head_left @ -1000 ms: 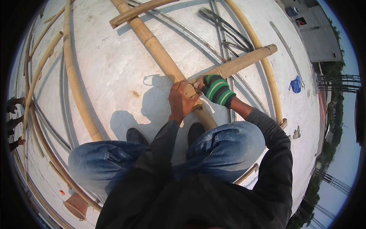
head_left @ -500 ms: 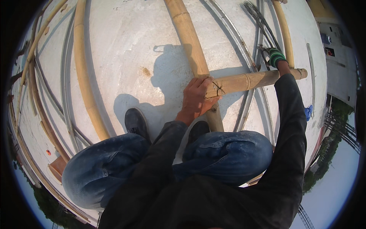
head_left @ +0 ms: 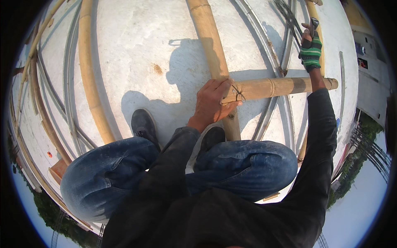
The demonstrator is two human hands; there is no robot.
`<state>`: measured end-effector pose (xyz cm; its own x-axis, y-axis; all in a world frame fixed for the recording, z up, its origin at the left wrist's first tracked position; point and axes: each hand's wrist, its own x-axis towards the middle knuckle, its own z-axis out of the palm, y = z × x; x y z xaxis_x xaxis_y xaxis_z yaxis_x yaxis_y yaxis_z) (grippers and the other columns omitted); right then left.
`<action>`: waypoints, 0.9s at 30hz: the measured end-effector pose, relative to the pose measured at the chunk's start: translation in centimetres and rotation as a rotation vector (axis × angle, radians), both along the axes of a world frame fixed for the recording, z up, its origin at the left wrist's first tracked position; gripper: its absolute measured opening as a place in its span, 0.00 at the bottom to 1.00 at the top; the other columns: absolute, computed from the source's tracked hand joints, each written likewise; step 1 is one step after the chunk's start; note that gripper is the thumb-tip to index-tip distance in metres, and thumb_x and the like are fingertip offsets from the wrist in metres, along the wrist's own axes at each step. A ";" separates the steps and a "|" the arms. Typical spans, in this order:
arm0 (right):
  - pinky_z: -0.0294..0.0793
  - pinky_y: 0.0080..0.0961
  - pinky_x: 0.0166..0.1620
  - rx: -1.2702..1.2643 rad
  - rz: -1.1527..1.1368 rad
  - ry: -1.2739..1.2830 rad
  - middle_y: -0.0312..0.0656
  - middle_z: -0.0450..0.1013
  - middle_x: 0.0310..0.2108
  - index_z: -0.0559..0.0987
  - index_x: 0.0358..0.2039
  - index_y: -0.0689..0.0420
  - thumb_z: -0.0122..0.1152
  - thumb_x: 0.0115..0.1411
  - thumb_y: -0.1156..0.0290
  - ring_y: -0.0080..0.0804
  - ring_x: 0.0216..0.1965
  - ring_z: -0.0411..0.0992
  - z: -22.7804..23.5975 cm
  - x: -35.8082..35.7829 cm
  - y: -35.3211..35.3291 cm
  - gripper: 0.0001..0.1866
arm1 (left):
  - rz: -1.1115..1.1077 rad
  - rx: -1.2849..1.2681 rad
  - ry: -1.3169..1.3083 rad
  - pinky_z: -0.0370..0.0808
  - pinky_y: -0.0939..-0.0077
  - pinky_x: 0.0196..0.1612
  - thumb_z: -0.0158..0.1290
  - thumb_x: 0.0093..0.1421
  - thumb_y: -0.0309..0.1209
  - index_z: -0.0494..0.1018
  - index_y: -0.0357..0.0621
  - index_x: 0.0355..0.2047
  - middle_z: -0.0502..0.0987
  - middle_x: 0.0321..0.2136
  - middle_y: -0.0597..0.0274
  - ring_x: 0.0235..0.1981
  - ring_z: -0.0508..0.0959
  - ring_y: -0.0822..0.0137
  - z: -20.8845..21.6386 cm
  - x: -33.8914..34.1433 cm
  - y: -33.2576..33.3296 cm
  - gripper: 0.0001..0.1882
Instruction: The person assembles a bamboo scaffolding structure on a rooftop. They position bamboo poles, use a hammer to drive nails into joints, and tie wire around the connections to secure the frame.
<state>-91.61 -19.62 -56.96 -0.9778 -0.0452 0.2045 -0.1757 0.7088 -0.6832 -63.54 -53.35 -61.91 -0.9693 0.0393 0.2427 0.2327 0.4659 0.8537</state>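
Note:
Bare, my left hand [head_left: 210, 101] is closed round the left end of a crosswise bamboo pole [head_left: 281, 87], where it lies over a lengthwise bamboo pole [head_left: 214, 49]. Thin dark binding wire [head_left: 238, 93] stands out in a loose twist beside my fingertips. My right hand [head_left: 310, 51], in a green and black striped fingerless glove, is raised beyond the pole's right end. It grips a metal tool [head_left: 314, 24]; only a shiny, rounded grey end shows, so its kind is unclear. A bundle of dark wires [head_left: 288, 14] lies just left of that hand.
Metal channels [head_left: 266, 45] run under the crosswise pole. Another bamboo pole [head_left: 89, 70] lies left on the pale concrete floor [head_left: 132, 53], with more poles and channels beyond. My bent knees and dark shoes [head_left: 144, 127] are close below the joint. A brown block [head_left: 57, 170] lies far left.
My right hand has lifted up and away from beside the crosswise pole, bringing the metal tool's end into sight. My left hand keeps its hold on the pole. The view has shifted slightly.

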 end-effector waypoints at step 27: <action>0.70 0.69 0.63 1.659 0.739 -0.008 0.59 0.81 0.49 0.85 0.43 0.60 0.63 0.59 0.66 0.57 0.53 0.79 13.5 23.5 -16.5 0.15 | -0.006 0.077 -0.073 0.72 0.49 0.55 0.71 0.52 0.36 0.77 0.41 0.53 0.75 0.48 0.52 0.51 0.74 0.45 0.3 0.4 0.6 0.29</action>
